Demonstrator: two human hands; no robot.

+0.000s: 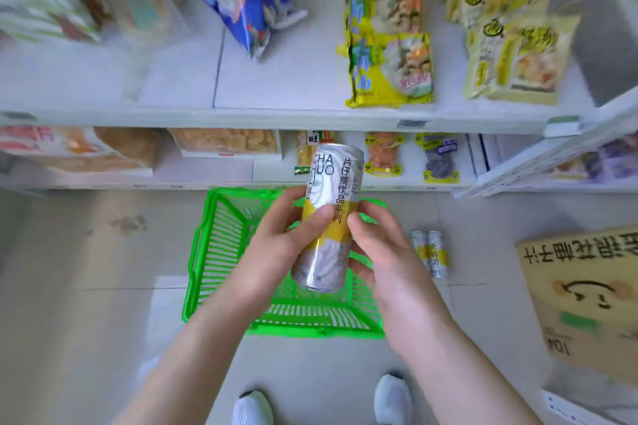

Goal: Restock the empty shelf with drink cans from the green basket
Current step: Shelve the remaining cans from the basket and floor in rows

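While my left hand (276,245) and right hand (383,252) both grip one can (333,176) above the basket (198,252), two cans (431,254) sit at three o'clock.

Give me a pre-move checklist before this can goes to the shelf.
1. Grip: left hand and right hand both hold the can: ok.
2. Can out of the green basket, held above it: ok.
3. Landing spot: the shelf has a bare stretch left of the yellow packets: ok.
4. Stock left in the basket: the hands hide its middle: cannot tell.
5. Strays: two cans sit on the floor right of the basket: not ok.
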